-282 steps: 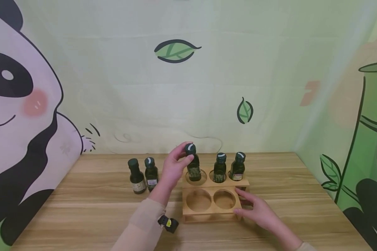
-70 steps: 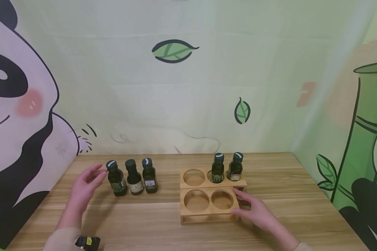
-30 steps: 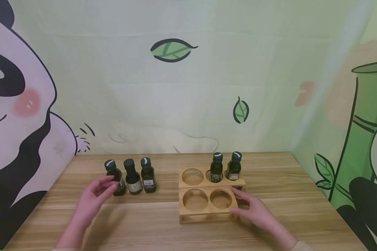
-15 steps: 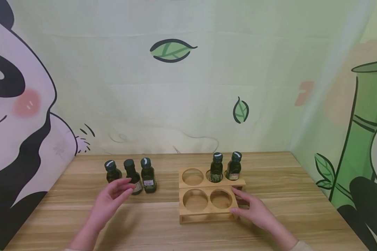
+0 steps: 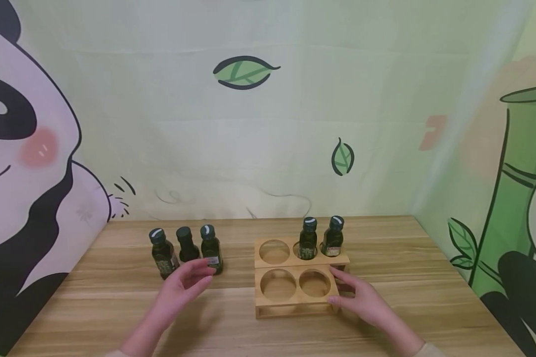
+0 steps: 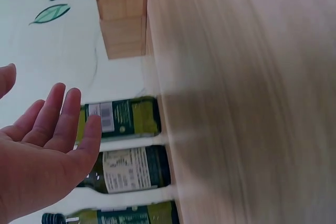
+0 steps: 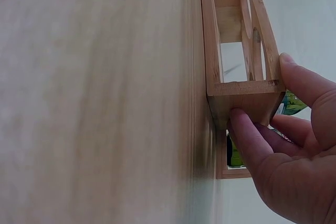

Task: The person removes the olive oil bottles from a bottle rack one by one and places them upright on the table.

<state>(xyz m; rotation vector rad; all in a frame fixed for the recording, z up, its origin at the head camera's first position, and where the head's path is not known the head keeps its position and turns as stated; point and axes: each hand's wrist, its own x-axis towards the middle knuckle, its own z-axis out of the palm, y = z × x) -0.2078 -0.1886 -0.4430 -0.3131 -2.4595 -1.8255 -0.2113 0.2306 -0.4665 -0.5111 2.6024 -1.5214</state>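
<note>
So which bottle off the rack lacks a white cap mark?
The middle bottle of the three: the left bottle and right bottle both show white cap streaks.

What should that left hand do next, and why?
Perhaps move the left hand across to the wooden rack, toward the bottle in its back middle hole. That hand holds nothing, the right hand holds the rack's end, and the leftmost bottle on the table came from the rack earlier.
</note>
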